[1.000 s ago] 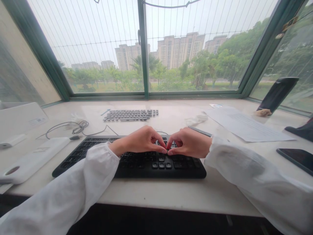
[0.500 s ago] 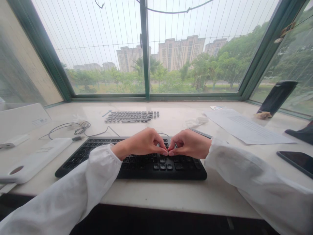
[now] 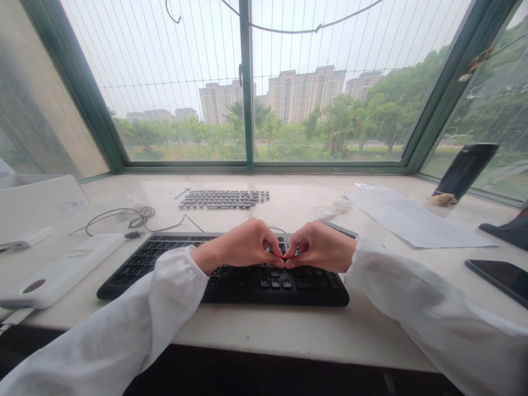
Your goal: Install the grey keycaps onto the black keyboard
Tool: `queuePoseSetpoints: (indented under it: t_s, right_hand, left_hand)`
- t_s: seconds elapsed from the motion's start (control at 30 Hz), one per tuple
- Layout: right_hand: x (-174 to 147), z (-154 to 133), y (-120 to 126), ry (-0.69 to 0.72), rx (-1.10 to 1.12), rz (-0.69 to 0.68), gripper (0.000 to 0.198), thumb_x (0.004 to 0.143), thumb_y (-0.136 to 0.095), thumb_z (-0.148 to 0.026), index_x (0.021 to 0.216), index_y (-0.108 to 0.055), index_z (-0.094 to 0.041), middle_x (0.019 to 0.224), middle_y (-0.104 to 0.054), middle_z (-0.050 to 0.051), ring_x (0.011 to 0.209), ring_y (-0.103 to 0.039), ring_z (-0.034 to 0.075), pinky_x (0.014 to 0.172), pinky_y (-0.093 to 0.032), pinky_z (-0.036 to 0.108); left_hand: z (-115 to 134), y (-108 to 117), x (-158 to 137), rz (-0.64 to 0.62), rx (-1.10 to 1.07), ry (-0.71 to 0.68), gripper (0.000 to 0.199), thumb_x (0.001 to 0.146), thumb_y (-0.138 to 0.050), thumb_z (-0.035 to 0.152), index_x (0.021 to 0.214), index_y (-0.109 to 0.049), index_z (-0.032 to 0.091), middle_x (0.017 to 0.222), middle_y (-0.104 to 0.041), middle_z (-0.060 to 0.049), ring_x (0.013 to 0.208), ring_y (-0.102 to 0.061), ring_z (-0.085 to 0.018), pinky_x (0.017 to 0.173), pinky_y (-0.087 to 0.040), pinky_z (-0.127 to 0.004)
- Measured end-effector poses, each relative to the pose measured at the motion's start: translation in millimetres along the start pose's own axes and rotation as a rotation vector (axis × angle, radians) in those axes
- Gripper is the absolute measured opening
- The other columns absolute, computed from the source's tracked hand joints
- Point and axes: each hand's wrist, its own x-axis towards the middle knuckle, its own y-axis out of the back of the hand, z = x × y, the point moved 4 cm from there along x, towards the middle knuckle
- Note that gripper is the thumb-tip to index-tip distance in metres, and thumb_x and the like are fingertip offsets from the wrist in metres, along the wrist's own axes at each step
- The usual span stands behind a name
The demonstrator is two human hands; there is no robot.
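Note:
A black keyboard [image 3: 247,294] lies across the front of the white surface, and many of its key places look bare of caps. Over its right part, my left hand [image 3: 247,243] is closed, thumb and forefinger pinched. My right hand [image 3: 324,245] mirrors it in a pinch, and the fingertips of both hands meet. Whatever sits between the tips is too small to make out. A few square keycaps [image 3: 275,283] show on the keyboard just below the fingers. Farther back, rows of loose dark keycaps [image 3: 225,199] are laid out in keyboard order.
To the left are a white power bank [image 3: 66,272], a coiled cable [image 3: 142,217] and a white box [image 3: 41,201]. On the right lie a printed sheet [image 3: 412,217] and a phone [image 3: 501,279]; a dark upright device [image 3: 466,170] leans near the window [image 3: 249,110].
Both hands stay over the same spot on the keyboard, with the fingertips shifting only slightly. The whole view has moved a little downward in the picture.

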Motion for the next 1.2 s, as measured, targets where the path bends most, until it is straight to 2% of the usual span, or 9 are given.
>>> queuePoseSetpoints:
  t_s: [0.23,0.47,0.7,0.97,1.2]
  right_hand:
    - [4.0,10.4,-4.9,-0.061,0.161,-0.067,0.034,0.064,-0.075,-0.046,0.076,-0.075,-0.014,0.051,-0.046,-0.006,0.051,-0.033,0.007,0.046,-0.021,0.023]
    - [-2.6,-4.1,3.5,-0.024,-0.008,-0.012,0.024,0.07,-0.07,-0.038,0.079,-0.078,-0.018,0.051,-0.046,-0.005,0.051,-0.036,0.007,0.047,-0.025,0.022]
    - [-5.2,-11.0,5.1,-0.083,-0.101,0.049,0.024,0.075,-0.065,-0.038,0.081,-0.079,-0.019,0.052,-0.049,-0.004,0.051,-0.04,0.008,0.048,-0.027,0.023]
    - [-4.4,-12.7,3.0,-0.106,-0.093,0.054,0.023,0.074,-0.066,-0.037,0.08,-0.078,-0.018,0.055,-0.055,-0.002,0.054,-0.044,0.009,0.049,-0.03,0.023]
    - [-2.2,-10.1,1.5,-0.123,-0.051,0.055,0.023,0.071,-0.067,-0.035,0.08,-0.079,-0.017,0.052,-0.05,-0.003,0.053,-0.04,0.009,0.048,-0.028,0.023]
  left_hand:
    - [-0.8,-1.3,0.1,0.009,0.002,0.011,0.02,0.069,-0.076,0.036,0.072,-0.075,0.016,0.048,-0.046,0.006,0.05,-0.032,-0.005,0.045,-0.024,-0.019]
    - [6.6,0.2,-1.1,0.023,0.082,-0.013,0.014,0.071,-0.075,0.032,0.073,-0.076,0.018,0.05,-0.051,0.006,0.051,-0.035,-0.005,0.047,-0.026,-0.018]
    - [6.4,0.1,-1.8,0.025,0.095,-0.014,0.018,0.072,-0.074,0.036,0.074,-0.076,0.018,0.049,-0.049,0.006,0.05,-0.033,-0.005,0.045,-0.025,-0.019]
    - [6.1,-0.7,-1.7,0.012,0.078,0.002,0.019,0.071,-0.074,0.036,0.074,-0.076,0.017,0.048,-0.047,0.006,0.049,-0.03,-0.005,0.044,-0.022,-0.02]
    - [13.8,-0.4,-2.8,0.032,0.179,0.011,0.015,0.073,-0.072,0.032,0.072,-0.076,0.018,0.051,-0.055,0.004,0.05,-0.037,-0.006,0.049,-0.029,-0.019]
